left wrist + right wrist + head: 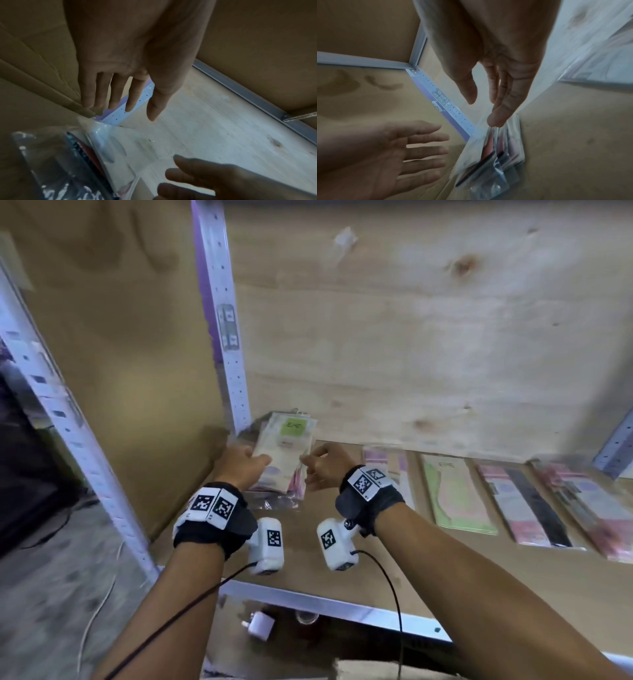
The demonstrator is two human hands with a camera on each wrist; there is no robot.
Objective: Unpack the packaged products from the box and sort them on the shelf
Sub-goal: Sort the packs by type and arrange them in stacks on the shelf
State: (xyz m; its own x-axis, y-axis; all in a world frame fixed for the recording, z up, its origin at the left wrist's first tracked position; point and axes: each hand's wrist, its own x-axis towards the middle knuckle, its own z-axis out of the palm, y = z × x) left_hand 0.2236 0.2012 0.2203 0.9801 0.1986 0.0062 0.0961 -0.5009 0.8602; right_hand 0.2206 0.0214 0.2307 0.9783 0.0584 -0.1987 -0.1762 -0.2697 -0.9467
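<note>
Left hand point(241, 465) and right hand point(325, 465), fingers straight, flanking stacked packets point(286, 453) on shelf point(308, 549) (top label "EME"); nothing grasped, contact unclear.

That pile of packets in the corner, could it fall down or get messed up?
Maybe. The stack of packets looks uneven, with slippery plastic edges sticking out at the bottom, so it might slide apart. Both the left hand and right hand are open right beside it, so a bump could push the top packet off. It also mixes green and pink packets, so sorts could get muddled with the row alongside.
</note>
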